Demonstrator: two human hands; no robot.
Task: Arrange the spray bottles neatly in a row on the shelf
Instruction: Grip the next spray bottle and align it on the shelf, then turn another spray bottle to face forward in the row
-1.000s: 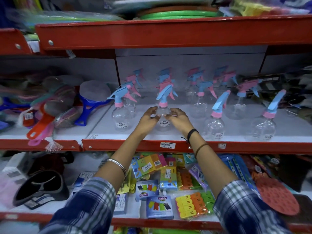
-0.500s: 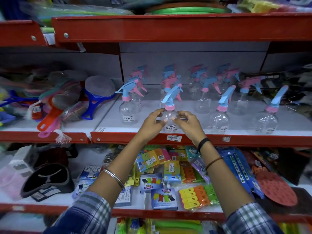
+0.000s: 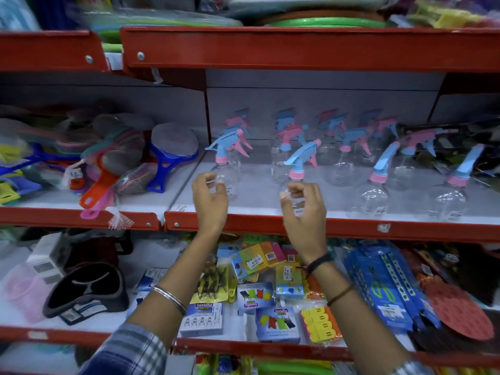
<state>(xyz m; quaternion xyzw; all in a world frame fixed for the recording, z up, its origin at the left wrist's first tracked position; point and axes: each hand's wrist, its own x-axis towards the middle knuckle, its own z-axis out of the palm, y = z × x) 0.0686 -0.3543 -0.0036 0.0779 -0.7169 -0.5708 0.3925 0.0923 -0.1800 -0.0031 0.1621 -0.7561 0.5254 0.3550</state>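
here clear spray bottles (image 3: 374,196) empty, upright on shelf (image 3: 270,224); left hand (image 3: 209,201), right hand (image 3: 304,209) loosely curled, gripping nothing.

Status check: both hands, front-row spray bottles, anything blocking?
Left hand open, at the leftmost front bottle. Right hand open, no grip, in front of the second front bottle. Four front bottles upright on the shelf. Nothing blocking.

A shop: red shelves (image 3: 297,51) of price-labelled spray bottles (image 3: 374,190) and packaged clips (image 3: 278,324).
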